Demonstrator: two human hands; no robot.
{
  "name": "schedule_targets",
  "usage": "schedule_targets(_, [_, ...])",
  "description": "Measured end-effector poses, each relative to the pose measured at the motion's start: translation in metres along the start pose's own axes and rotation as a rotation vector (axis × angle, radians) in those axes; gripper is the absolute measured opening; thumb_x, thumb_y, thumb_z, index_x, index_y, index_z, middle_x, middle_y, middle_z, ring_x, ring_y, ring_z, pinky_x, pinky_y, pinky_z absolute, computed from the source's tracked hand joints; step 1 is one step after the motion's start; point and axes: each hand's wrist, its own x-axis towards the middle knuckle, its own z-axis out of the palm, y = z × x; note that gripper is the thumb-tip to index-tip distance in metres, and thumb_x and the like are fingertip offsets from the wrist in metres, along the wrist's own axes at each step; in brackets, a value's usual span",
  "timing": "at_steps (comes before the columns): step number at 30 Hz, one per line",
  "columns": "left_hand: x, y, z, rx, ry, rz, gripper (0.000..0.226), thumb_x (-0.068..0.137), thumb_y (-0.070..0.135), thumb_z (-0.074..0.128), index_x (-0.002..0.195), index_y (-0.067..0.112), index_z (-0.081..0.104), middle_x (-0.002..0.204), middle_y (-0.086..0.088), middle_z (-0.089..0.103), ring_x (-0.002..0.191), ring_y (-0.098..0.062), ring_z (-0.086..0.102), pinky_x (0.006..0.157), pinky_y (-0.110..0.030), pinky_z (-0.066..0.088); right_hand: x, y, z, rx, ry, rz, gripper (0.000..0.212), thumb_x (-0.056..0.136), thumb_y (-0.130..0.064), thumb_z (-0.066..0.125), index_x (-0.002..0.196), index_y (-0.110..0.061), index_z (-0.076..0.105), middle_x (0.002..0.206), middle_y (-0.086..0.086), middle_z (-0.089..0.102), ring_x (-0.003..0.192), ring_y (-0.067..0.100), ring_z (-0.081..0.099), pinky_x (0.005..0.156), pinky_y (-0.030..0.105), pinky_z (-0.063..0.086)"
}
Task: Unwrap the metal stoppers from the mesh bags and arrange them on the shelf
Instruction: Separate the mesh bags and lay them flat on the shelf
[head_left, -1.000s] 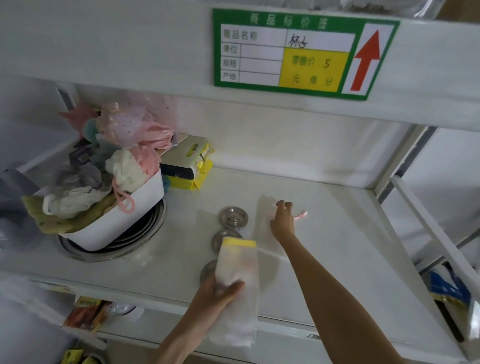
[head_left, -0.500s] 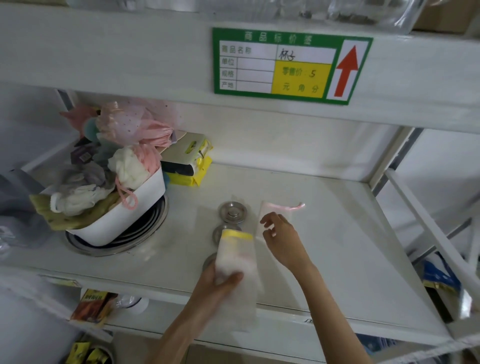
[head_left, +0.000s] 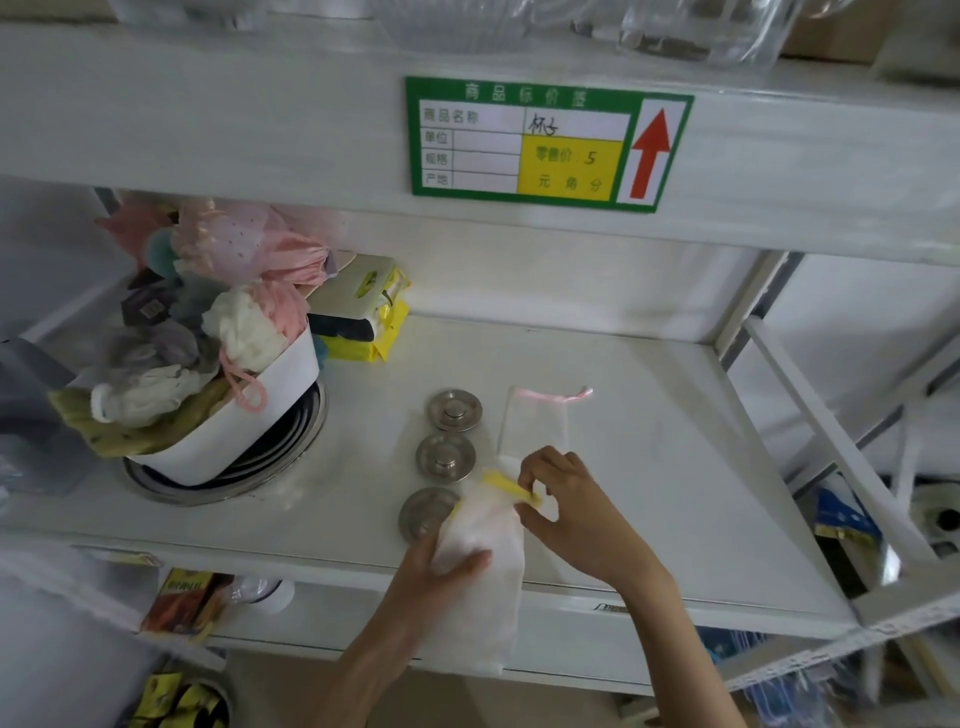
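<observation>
Head view: the left hand (head_left: 441, 566) grips a white mesh bag with a yellow drawstring top (head_left: 480, 540); the right hand (head_left: 566, 512), at its three o'clock, pinches the yellow edge. Three round metal stoppers (head_left: 445, 456) line the white shelf (head_left: 675, 467) at ten o'clock.

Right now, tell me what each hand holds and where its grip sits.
Left hand grips the white mesh bag around its middle. Right hand pinches the bag's yellow drawstring top.
</observation>
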Motion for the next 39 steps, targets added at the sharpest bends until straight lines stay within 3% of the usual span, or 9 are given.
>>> schedule_targets(3, [-0.003,-0.003,0.004,-0.094,-0.031,0.001,0.041,0.075,0.036,0.074,0.110,0.017,0.065,0.087,0.003,0.076,0.073,-0.010,0.072,0.057,-0.023,0.056,-0.007,0.006,-0.002,0.046,0.012,0.057,0.024,0.077,-0.008,0.065,0.073,-0.022,0.046,0.113,-0.005,0.054,0.102,0.012,0.040,0.089,0.021,0.033])
schedule_targets(7, [-0.002,-0.005,0.009,-0.134,-0.052,-0.007,0.036,0.081,0.041,0.065,0.110,0.019,0.066,0.102,-0.003,0.077,0.094,-0.021,0.072,0.084,-0.039,0.056,-0.016,0.019,-0.008,0.130,0.104,0.211,0.034,0.075,-0.002,0.060,0.062,-0.023,0.036,0.057,-0.006,0.042,0.056,0.007,0.039,0.054,0.016,0.033])
schedule_targets(9, [0.001,-0.008,0.010,-0.136,-0.040,0.000,0.033,0.083,0.042,0.063,0.108,0.021,0.068,0.092,0.005,0.078,0.082,-0.012,0.072,0.079,-0.032,0.056,-0.019,0.034,-0.016,0.118,0.135,0.277,0.036,0.076,-0.001,0.058,0.063,-0.026,0.036,0.053,-0.006,0.040,0.050,0.010,0.036,0.049,0.018,0.030])
schedule_targets(12, [0.004,-0.013,0.011,-0.122,-0.016,0.005,0.028,0.088,0.040,0.060,0.110,0.023,0.067,0.083,0.009,0.073,0.065,-0.001,0.063,0.064,-0.015,0.052,-0.013,0.067,-0.029,0.010,0.116,0.386,0.022,0.079,-0.004,0.054,0.078,-0.022,0.042,0.063,0.001,0.051,0.056,0.020,0.046,0.054,0.030,0.037])
schedule_targets(15, [0.005,-0.014,0.014,-0.126,-0.044,0.016,0.051,0.071,0.058,0.064,0.113,0.028,0.066,0.097,0.006,0.072,0.076,-0.003,0.064,0.072,-0.017,0.051,0.012,0.108,-0.033,-0.172,0.066,0.499,0.013,0.083,-0.005,0.048,0.093,-0.014,0.045,0.079,0.011,0.059,0.072,0.034,0.057,0.063,0.034,0.043])
schedule_targets(26, [0.025,-0.012,0.040,-0.190,-0.004,0.121,0.033,0.087,0.032,0.064,0.114,0.013,0.066,0.110,0.005,0.073,0.077,0.015,0.065,0.058,-0.003,0.048,0.108,0.188,-0.034,-0.550,0.097,0.529,0.023,0.083,0.008,0.050,0.098,-0.005,0.062,0.113,0.016,0.053,0.104,0.034,0.056,0.088,0.040,0.048])
schedule_targets(29, [0.031,-0.012,0.046,-0.175,0.020,0.136,0.063,0.063,0.056,0.066,0.113,0.018,0.067,0.117,0.000,0.070,0.093,0.004,0.067,0.061,-0.006,0.049,0.118,0.197,-0.022,-0.669,0.123,0.533,0.025,0.085,0.005,0.053,0.106,-0.006,0.060,0.118,0.015,0.050,0.110,0.031,0.051,0.093,0.037,0.045])
schedule_targets(33, [0.035,-0.014,0.045,-0.170,0.022,0.146,0.025,0.085,0.036,0.066,0.107,0.024,0.067,0.114,-0.003,0.069,0.084,0.007,0.067,0.057,-0.004,0.047,0.117,0.203,-0.009,-0.724,0.192,0.594,0.026,0.084,0.004,0.051,0.107,-0.006,0.058,0.120,0.016,0.047,0.109,0.033,0.047,0.091,0.036,0.041])
schedule_targets(39, [0.036,-0.015,0.034,-0.139,0.003,0.150,0.059,0.066,0.054,0.066,0.114,0.020,0.065,0.113,0.000,0.072,0.089,-0.006,0.067,0.066,-0.014,0.051,0.108,0.173,-0.015,-0.630,0.333,0.484,0.035,0.075,0.010,0.053,0.109,0.000,0.054,0.118,0.021,0.048,0.105,0.037,0.045,0.085,0.041,0.041])
